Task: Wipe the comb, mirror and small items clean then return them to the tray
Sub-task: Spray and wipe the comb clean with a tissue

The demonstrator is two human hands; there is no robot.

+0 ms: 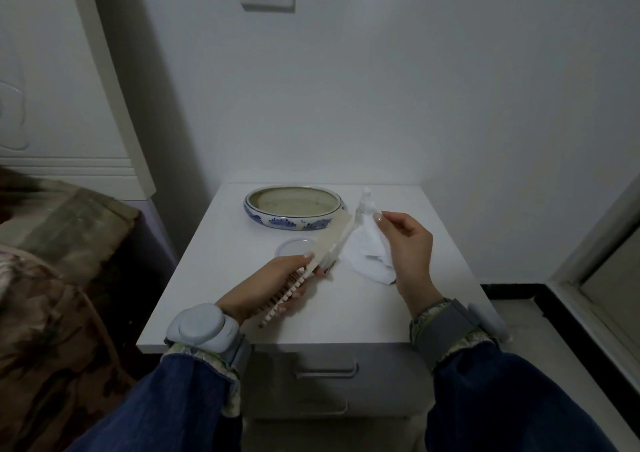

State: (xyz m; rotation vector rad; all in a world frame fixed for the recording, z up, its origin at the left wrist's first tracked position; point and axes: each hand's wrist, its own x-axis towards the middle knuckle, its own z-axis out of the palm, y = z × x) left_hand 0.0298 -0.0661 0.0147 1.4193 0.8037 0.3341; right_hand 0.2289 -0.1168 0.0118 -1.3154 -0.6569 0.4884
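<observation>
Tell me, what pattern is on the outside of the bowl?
The bowl has blue painted motifs on white outside; its inside is plain beige. Only the head view shows it.

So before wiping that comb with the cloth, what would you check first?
1. Comb held firmly: ok, the left hand grips it.
2. Cloth in hand: ok, the right hand pinches it.
3. Cloth touching the comb: cannot tell.
4. Bowl-shaped tray free to receive items: ok, it looks empty.
5. Round mirror out of the way: ok, flat on the nightstand.
6. Comb clean: cannot tell.
</observation>
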